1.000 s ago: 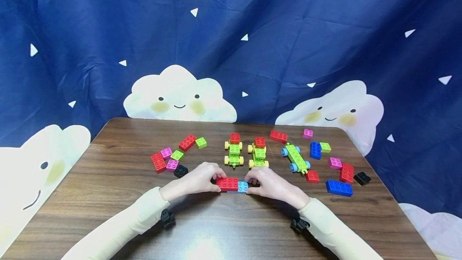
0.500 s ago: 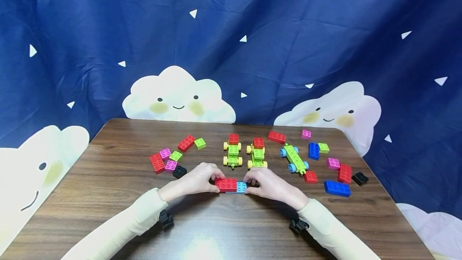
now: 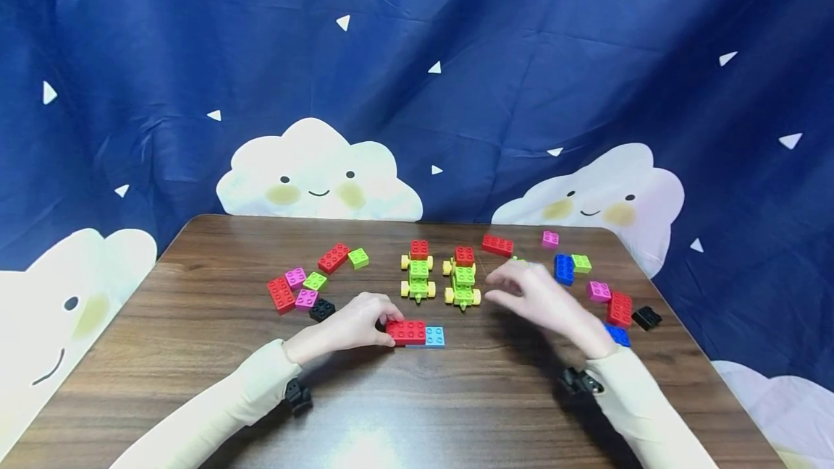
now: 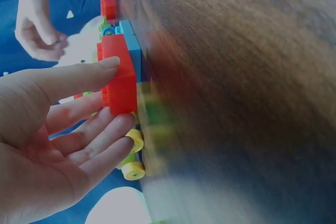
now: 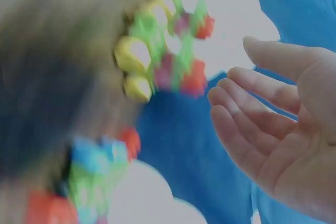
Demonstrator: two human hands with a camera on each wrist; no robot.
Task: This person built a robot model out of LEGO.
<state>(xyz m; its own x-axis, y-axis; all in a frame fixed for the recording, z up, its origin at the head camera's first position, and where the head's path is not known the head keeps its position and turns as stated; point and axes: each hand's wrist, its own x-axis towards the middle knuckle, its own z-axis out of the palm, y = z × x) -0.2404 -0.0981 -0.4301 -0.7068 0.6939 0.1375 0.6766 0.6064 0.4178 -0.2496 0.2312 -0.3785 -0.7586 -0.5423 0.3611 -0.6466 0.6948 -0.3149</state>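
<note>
Just in front of the table's middle, a long red building brick (image 3: 409, 332) sits on a light blue one (image 3: 435, 337), whose right end sticks out from under it. My left hand (image 3: 355, 326) pinches the red brick's left end between thumb and fingers. In the left wrist view the thumb lies against the red brick (image 4: 125, 80). My right hand (image 3: 546, 301) is raised to the right with nothing in it, its fingers loosely bent. It hides most of a lime-green wheeled base. The right wrist view is blurred, but the right hand's fingers (image 5: 257, 124) show bare.
Two lime-green cars with yellow wheels, a left one (image 3: 418, 279) and a right one (image 3: 464, 282), stand behind the bricks. Loose bricks lie at the left, including a black one (image 3: 322, 310). More lie at the right, among them a blue brick (image 3: 564, 270) and a red brick (image 3: 620, 309).
My right hand has let go of the light blue brick's right end and moved right and away from me, over the wheeled base. My left hand keeps its hold on the red brick.
</note>
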